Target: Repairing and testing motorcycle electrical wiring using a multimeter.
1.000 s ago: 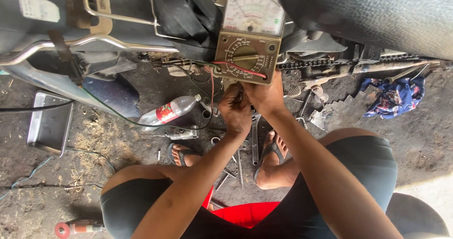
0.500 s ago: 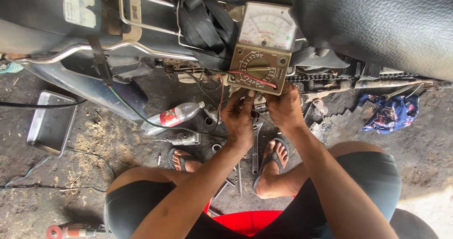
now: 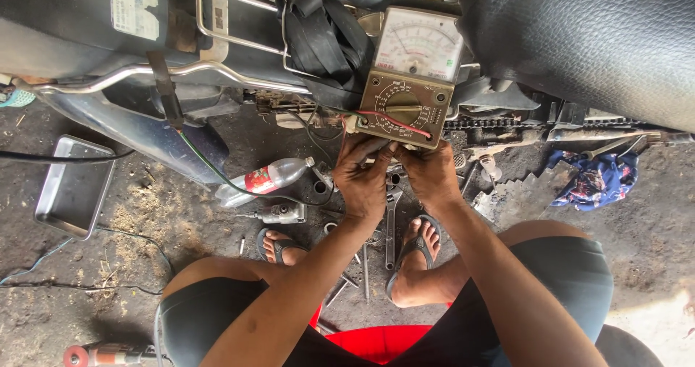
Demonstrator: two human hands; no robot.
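Note:
An analog multimeter [image 3: 409, 77] with a white dial face and a brown selector panel rests against a motorcycle's frame, red and black leads plugged into it. My left hand [image 3: 364, 177] and my right hand [image 3: 428, 173] are pressed together just below the meter, fingers curled around something small between them. What they grip is hidden by the fingers. A red lead [image 3: 394, 119] crosses the meter's front.
Black motorcycle seat [image 3: 586, 41] fills the upper right, chrome rail [image 3: 145, 72] upper left. On the dirt floor lie a plastic bottle [image 3: 268, 179], an adjustable wrench [image 3: 391, 222], a metal tray [image 3: 72, 187], a blue cloth [image 3: 597, 179] and loose tools. My sandalled feet sit below my hands.
The view has shifted down and right, so the meter appears lower in frame. Both hands stay joined under the meter, barely moved relative to it.

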